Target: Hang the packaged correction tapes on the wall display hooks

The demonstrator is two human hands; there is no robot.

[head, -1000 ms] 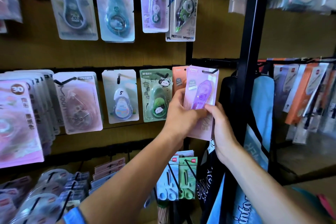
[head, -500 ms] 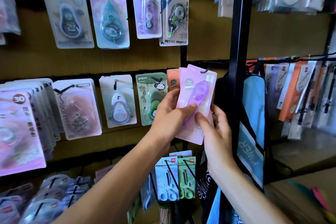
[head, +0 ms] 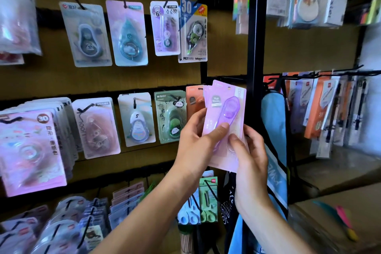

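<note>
1. Holding the purple correction tape packs (head: 223, 121) off the wall, left hand (head: 195, 146) and right hand (head: 250, 154) each pinch them.
2. Next: thread the hang holes onto the hook (head: 226, 79), seemingly just above.

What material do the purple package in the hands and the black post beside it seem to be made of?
Purple correction tape package: probably printed card with a clear plastic blister, since glossy glare lies over the purple dispenser. Black post: probably painted metal, judging by its straight, thin, dark and slightly shiny face. The look alone does not settle either.
</note>
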